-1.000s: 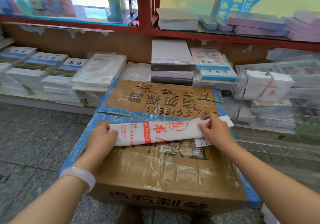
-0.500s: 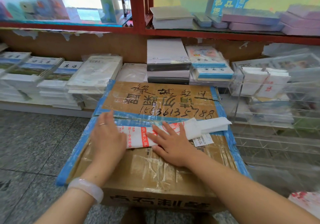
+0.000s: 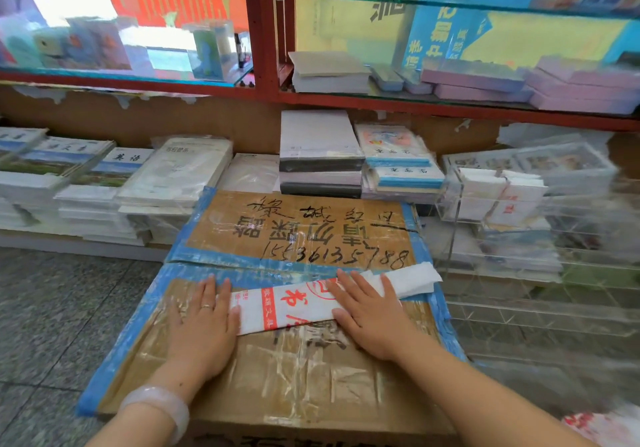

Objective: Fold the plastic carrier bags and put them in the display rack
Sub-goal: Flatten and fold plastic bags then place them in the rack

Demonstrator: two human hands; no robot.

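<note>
Bag (image 3: 294, 304) lies on box (image 3: 277, 377), now a narrow strip. I've moved R hand (image 3: 370, 318) outward vs. 0.5 s ago; L hand (image 3: 204, 325) flat too, both pressing. Crease set; end fold next, I judge.

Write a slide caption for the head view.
Both hands, left hand and right hand, press a folded plastic bag flat on a cardboard box.

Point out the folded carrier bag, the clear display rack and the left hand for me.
carrier bag (image 3: 298, 308), head view, printed middle strip.
display rack (image 3: 453, 200), head view, near left wall.
left hand (image 3: 204, 329), head view, back of hand.
</note>
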